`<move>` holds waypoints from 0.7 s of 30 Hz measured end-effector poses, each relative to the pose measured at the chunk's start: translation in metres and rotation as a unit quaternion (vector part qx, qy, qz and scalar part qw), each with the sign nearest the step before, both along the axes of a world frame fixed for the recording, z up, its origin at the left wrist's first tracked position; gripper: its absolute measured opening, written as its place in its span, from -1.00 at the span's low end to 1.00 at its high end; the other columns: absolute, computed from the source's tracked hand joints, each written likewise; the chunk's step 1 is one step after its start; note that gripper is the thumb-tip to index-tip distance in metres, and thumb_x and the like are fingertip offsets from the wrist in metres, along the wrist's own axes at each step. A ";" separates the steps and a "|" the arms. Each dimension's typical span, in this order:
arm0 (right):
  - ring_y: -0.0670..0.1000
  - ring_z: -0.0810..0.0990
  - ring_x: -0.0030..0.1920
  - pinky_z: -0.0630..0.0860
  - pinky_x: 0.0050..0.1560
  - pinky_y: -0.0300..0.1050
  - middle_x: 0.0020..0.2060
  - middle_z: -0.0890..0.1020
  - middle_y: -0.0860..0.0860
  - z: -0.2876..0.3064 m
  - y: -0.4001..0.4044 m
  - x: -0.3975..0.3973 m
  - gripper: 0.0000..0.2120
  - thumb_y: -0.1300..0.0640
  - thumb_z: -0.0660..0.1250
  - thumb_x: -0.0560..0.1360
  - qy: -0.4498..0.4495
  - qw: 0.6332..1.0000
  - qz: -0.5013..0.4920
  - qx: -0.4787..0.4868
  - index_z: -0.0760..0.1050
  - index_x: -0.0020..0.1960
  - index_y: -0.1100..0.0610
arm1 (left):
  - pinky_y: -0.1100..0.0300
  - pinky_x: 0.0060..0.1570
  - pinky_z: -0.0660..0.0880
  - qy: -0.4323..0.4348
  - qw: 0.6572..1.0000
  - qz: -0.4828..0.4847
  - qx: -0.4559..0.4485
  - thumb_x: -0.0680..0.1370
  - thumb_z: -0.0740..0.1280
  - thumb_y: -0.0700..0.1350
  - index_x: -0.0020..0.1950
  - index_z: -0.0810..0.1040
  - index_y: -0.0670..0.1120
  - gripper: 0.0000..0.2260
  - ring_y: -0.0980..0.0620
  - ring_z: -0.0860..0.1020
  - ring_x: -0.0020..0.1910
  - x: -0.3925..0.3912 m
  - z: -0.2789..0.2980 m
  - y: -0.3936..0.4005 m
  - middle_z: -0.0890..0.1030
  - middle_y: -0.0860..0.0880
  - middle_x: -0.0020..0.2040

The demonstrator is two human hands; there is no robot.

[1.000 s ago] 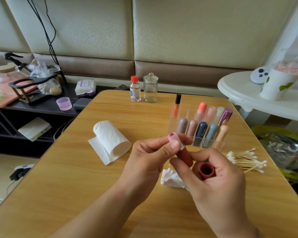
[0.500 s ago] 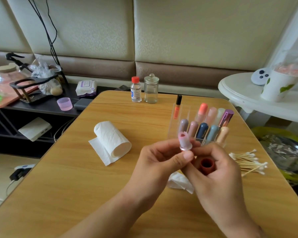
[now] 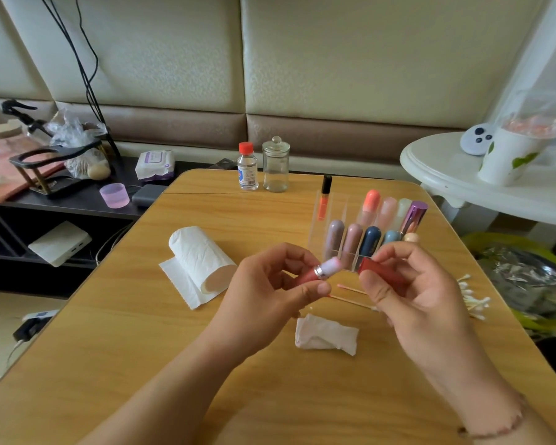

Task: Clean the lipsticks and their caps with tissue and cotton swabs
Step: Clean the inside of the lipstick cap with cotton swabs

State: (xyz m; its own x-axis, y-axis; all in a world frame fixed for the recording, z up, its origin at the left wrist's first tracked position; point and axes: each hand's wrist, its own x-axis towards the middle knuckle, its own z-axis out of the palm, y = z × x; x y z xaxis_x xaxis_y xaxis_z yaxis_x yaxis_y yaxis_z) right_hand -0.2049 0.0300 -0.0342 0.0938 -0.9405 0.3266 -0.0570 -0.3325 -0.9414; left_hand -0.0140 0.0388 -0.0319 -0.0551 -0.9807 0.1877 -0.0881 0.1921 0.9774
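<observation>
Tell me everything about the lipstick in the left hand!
The lipstick has a reddish base, a shiny silver ring and a pale pink stick poking out, so its cap is off. It looks like smooth plastic with a metal band. It lies nearly sideways, tip aimed right and slightly up, above the table. The left hand pinches its base. The red cap sits in the right hand, apart from it.

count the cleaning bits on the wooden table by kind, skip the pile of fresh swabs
tissue roll: 1
crumpled tissue: 1
loose cotton swabs: 2
red-capped bottle: 1
glass jar: 1
Total: 6
</observation>
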 end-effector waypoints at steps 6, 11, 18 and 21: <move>-0.15 0.58 -0.27 0.44 -0.29 -0.41 -0.26 0.65 -0.08 0.001 0.002 -0.001 -0.84 0.05 0.40 0.47 -0.022 0.998 0.048 0.017 0.62 0.04 -0.05 | 0.20 -0.36 0.56 0.039 0.999 -0.019 0.018 0.29 0.54 -0.15 -0.06 0.67 -0.11 -0.76 0.02 0.56 -0.42 -0.005 0.001 0.002 0.65 -0.05 -0.25; -0.17 0.57 -0.30 0.41 -0.34 -0.42 -0.30 0.64 -0.07 0.006 0.003 -0.004 -0.83 0.10 0.34 0.45 -0.030 0.997 0.062 0.026 0.62 0.02 0.07 | 0.20 -0.32 0.57 0.077 0.997 -0.010 0.014 0.28 0.54 -0.17 -0.07 0.63 -0.16 -0.73 0.00 0.62 -0.37 -0.005 0.002 0.003 0.68 -0.10 -0.27; -0.17 0.57 -0.26 0.43 -0.29 -0.43 -0.25 0.65 -0.09 0.006 0.003 -0.006 -0.82 0.11 0.34 0.46 0.010 0.998 0.065 0.010 0.63 0.04 0.03 | 0.17 -0.34 0.58 0.064 0.998 0.017 -0.010 0.24 0.56 -0.15 -0.10 0.61 -0.19 -0.70 -0.02 0.62 -0.39 -0.006 0.003 0.005 0.69 -0.12 -0.28; -0.12 0.59 -0.22 0.47 -0.22 -0.37 -0.20 0.68 -0.08 0.005 0.003 -0.006 -0.84 0.05 0.37 0.46 0.049 0.998 0.050 -0.001 0.63 0.02 -0.08 | 0.17 -0.31 0.58 0.057 0.998 0.017 -0.016 0.24 0.57 -0.14 -0.10 0.62 -0.18 -0.70 -0.04 0.63 -0.37 -0.006 0.001 0.005 0.69 -0.13 -0.28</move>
State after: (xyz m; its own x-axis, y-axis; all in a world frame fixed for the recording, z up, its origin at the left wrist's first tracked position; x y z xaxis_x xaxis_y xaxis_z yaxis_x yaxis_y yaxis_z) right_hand -0.2112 0.0326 -0.0294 0.2180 -0.9243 0.3133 -0.1152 -0.3431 -0.9322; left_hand -0.0197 0.0439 -0.0309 0.0025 -0.9752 0.2212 0.0165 0.2212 0.9751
